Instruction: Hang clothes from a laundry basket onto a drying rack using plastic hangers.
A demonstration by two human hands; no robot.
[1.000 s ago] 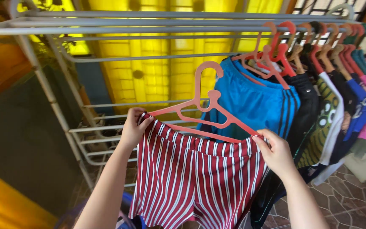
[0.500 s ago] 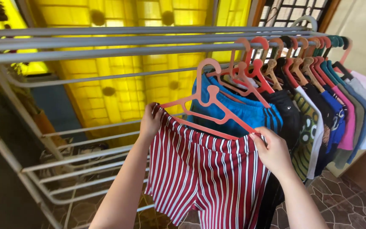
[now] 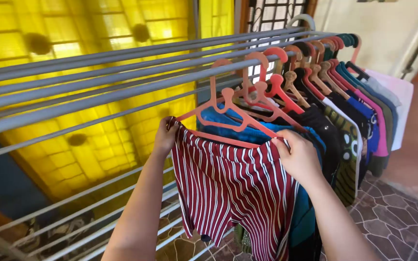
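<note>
A pair of maroon shorts with white stripes (image 3: 233, 186) hangs from a salmon-pink plastic hanger (image 3: 218, 113). My left hand (image 3: 164, 136) grips the left end of the waistband and hanger. My right hand (image 3: 297, 157) grips the right end. The hanger's hook sits at the height of the grey rack bars (image 3: 97, 79), just left of the other hung clothes; whether the hook rests on a bar I cannot tell.
A row of garments on pink, red and wooden hangers (image 3: 335, 111) fills the right part of the rack, with blue shorts (image 3: 214, 118) right behind the striped ones. Lower rack bars (image 3: 73, 217) run at the left. Yellow glass panels (image 3: 97, 48) stand behind. Stone-pattern floor (image 3: 393, 222) lies at the right.
Both hands have lifted the striped shorts and hanger up to the rack bars, closer to the hung clothes. My view has swung to the right.
</note>
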